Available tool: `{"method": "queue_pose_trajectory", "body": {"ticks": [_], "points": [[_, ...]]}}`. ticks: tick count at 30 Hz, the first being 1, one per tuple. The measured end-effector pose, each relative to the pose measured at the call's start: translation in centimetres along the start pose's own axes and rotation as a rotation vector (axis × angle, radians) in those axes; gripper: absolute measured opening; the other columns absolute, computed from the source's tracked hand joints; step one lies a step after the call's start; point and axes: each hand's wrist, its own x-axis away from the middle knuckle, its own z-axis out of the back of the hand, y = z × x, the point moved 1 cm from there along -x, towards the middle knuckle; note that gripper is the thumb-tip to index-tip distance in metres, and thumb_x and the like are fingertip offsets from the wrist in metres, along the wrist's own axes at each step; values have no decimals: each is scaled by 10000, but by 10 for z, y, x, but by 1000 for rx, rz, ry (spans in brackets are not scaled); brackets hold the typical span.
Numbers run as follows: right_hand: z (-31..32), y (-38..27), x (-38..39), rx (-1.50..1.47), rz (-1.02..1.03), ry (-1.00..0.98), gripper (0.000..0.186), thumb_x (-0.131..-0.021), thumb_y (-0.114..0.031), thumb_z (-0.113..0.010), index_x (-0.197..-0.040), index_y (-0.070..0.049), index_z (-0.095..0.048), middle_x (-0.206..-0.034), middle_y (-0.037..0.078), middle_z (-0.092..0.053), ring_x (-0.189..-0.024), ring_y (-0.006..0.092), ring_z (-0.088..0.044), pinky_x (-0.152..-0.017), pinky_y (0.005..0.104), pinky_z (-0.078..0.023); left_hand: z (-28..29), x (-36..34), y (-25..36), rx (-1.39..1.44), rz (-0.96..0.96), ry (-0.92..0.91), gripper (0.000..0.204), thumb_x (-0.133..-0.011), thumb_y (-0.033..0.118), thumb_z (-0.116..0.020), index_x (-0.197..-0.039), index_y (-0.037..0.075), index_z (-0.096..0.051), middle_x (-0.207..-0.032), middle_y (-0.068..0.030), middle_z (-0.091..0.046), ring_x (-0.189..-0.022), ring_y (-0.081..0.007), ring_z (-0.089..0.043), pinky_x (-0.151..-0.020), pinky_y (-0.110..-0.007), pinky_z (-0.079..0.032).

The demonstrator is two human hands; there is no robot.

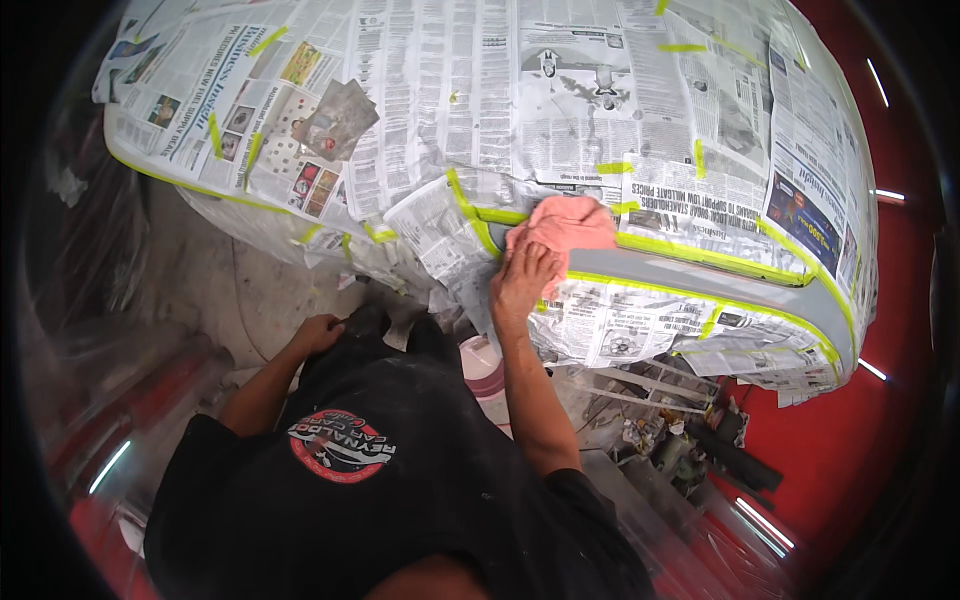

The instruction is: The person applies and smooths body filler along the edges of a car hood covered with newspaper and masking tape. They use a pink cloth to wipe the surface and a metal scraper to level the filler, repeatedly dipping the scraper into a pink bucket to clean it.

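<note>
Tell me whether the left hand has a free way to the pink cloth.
Probably yes. The left hand rests low by the person's leg, holding nothing visible; nothing blocks the way to the pink cloth, though the right hand is pressing on it.

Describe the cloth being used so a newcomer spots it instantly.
Find the big newspaper-masked car body edged in yellow-green tape. Along its bare grey strip, the right hand presses a pink cloth. It is the only pink, soft thing among printed paper.

Car body hidden under taped newspaper (480, 90); pink cloth (565, 228) partly under right hand (522, 280).
</note>
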Motion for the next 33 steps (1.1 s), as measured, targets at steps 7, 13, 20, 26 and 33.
{"method": "queue_pose_trajectory", "body": {"ticks": [7, 13, 20, 26, 33], "points": [[-7, -54, -1, -282, 39, -82, 385, -951, -167, -483, -1293, 3, -533, -1206, 257, -575, -1153, 445, -510, -1045, 550, -328, 6, 21, -17, 55, -40, 42, 374, -891, 334, -597, -1088, 29, -682, -1008, -199, -691, -956, -364, -661, -863, -424, -504], [71, -97, -14, -705, -399, -197, 349, -1023, -272, -444, -1191, 0, -584, -848, 246, -661, -749, 418, -650, -652, 460, -495, 44, 14, 71, 248, -337, 263, 304, -921, 234, -598, -1138, 28, -652, -1104, -176, -660, -980, -298, -652, -844, -395, -505], [135, -129, 5, -830, -80, -248, 306, -999, -228, -502, -1200, -17, -596, -949, 243, -643, -863, 387, -659, -718, 439, -508, 63, 33, 213, 1559, -274, -360, 399, -1035, 288, -437, -1331, 29, -509, -1099, -42, -617, -914, -144, -624, -807, -310, -530], [152, -90, 11, -802, -181, -628, 482, -908, -307, -642, -1286, -18, -566, -932, 220, -648, -727, 336, -665, -651, 414, -522, 3, 17, 200, 1343, -166, -548, 419, -1025, 381, -437, -1209, 31, -578, -1010, -46, -630, -902, -117, -616, -793, -284, -505], [162, 77, -27, 115, -323, -300, 820, -890, -195, -588, -1513, 19, -100, -637, 204, -633, -546, 386, -619, -527, 464, -470, -16, 9, 171, 436, -175, -44, 522, -965, 441, -449, -1042, -30, -659, -992, -197, -688, -954, -306, -659, -851, -379, -485]]}}
